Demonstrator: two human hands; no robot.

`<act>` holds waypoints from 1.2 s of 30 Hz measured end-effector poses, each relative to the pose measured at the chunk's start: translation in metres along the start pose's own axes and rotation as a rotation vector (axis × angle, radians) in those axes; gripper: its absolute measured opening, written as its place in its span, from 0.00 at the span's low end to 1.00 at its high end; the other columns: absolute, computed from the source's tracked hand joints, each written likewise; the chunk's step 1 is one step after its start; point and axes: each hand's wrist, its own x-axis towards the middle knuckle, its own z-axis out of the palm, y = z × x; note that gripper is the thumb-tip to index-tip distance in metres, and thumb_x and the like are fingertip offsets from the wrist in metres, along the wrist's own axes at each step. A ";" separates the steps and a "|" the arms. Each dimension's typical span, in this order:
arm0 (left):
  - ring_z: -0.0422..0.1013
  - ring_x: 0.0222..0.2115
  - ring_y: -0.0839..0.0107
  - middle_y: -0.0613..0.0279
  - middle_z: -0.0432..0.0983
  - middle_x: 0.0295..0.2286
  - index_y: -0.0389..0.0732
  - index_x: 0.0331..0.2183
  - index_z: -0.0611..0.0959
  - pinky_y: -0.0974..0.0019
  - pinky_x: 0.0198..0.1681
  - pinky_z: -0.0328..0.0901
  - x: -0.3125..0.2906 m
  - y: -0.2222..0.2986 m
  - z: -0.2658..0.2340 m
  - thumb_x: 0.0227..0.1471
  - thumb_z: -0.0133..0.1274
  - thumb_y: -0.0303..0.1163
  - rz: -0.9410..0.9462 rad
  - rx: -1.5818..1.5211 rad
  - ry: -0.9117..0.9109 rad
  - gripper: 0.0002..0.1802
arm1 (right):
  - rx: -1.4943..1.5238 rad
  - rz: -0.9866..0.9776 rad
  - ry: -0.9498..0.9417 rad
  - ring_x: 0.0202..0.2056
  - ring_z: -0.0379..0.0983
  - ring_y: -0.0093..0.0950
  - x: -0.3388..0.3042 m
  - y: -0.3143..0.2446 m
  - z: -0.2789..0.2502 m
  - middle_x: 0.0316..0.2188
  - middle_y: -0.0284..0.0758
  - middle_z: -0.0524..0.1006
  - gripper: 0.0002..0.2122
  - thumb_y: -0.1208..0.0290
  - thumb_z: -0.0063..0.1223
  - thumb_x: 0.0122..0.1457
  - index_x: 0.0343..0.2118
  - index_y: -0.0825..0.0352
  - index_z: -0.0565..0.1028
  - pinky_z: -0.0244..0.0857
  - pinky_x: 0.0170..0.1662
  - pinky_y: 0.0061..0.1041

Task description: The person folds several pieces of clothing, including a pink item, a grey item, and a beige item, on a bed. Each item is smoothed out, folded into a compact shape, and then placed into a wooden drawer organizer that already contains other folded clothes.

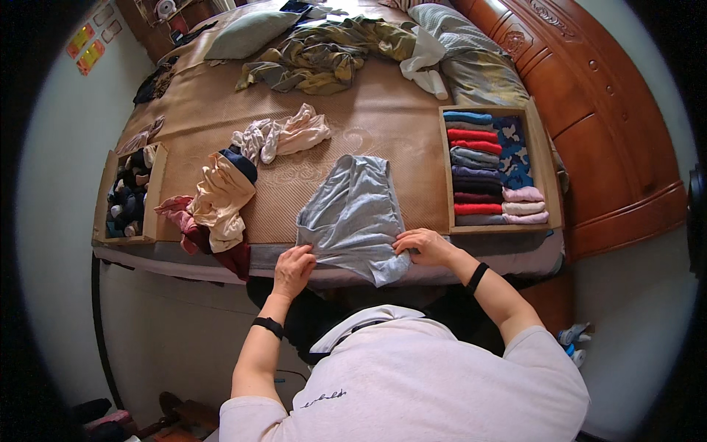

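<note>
A pair of light grey briefs point(352, 214) lies spread out on the bed near its front edge, wrinkled, one part hanging a little over the edge. My left hand point(293, 269) grips its lower left side, fingers closed on the cloth. On the other side my right hand point(424, 247) pinches the lower right edge between thumb and fingers. Left of the briefs is a loose heap of clothes, with a beige garment point(221, 195) over dark red cloth point(234, 259). Behind it lie crumpled pale pink clothes point(298, 132).
At right stands a wooden drawer box point(448, 147) of rolled, folded clothes. A smaller wooden box point(153, 199) with dark socks sits at far left. A crumpled yellow-grey blanket point(324, 59) and pillows point(250, 35) lie farther back. The carved wooden headboard point(589, 110) borders the right.
</note>
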 end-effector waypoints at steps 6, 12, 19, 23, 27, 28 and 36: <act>0.74 0.33 0.61 0.60 0.78 0.28 0.44 0.35 0.80 0.59 0.40 0.64 0.025 -0.018 0.004 0.54 0.56 0.38 -0.505 -0.376 -0.015 0.09 | 0.804 0.681 0.272 0.32 0.68 0.22 0.045 0.042 0.024 0.29 0.30 0.73 0.16 0.57 0.49 0.63 0.39 0.68 0.74 0.63 0.36 0.25; 0.73 0.35 0.63 0.63 0.78 0.28 0.45 0.35 0.82 0.59 0.43 0.62 0.030 -0.001 0.017 0.52 0.57 0.43 -0.315 -0.054 0.034 0.13 | 0.401 0.838 0.342 0.29 0.69 0.29 0.055 0.027 0.030 0.24 0.36 0.74 0.22 0.47 0.46 0.62 0.34 0.68 0.73 0.62 0.33 0.33; 0.74 0.30 0.62 0.64 0.77 0.22 0.44 0.29 0.82 0.58 0.39 0.63 0.019 0.002 0.020 0.49 0.59 0.43 -0.401 -0.086 -0.061 0.12 | 0.158 0.929 0.602 0.34 0.75 0.47 0.028 0.005 0.040 0.29 0.47 0.77 0.18 0.52 0.48 0.61 0.35 0.66 0.74 0.65 0.37 0.42; 0.74 0.32 0.61 0.63 0.77 0.23 0.45 0.30 0.82 0.57 0.39 0.64 0.020 0.026 0.005 0.46 0.61 0.43 -0.446 -0.048 -0.179 0.13 | 0.253 0.937 0.499 0.35 0.77 0.41 0.004 0.003 0.042 0.30 0.44 0.79 0.20 0.51 0.53 0.58 0.38 0.67 0.75 0.68 0.40 0.37; 0.72 0.38 0.60 0.59 0.75 0.36 0.43 0.34 0.81 0.55 0.41 0.66 0.035 0.037 0.009 0.47 0.61 0.41 -0.447 0.007 0.036 0.14 | 0.335 0.900 0.624 0.36 0.77 0.33 0.019 0.010 0.034 0.31 0.40 0.79 0.22 0.51 0.58 0.55 0.39 0.70 0.75 0.69 0.42 0.30; 0.72 0.38 0.59 0.57 0.74 0.39 0.43 0.34 0.81 0.55 0.41 0.67 0.042 0.040 0.014 0.47 0.61 0.40 -0.387 0.072 0.122 0.15 | 0.324 0.886 0.629 0.36 0.77 0.33 0.027 0.009 0.032 0.31 0.40 0.79 0.23 0.51 0.58 0.55 0.40 0.70 0.75 0.69 0.42 0.31; 0.72 0.34 0.58 0.55 0.70 0.34 0.37 0.31 0.79 0.57 0.39 0.68 0.060 -0.005 0.027 0.50 0.55 0.26 -0.618 -0.132 0.163 0.04 | 0.966 0.668 0.484 0.33 0.69 0.15 0.050 0.031 0.032 0.32 0.25 0.75 0.13 0.64 0.57 0.60 0.41 0.69 0.74 0.64 0.36 0.17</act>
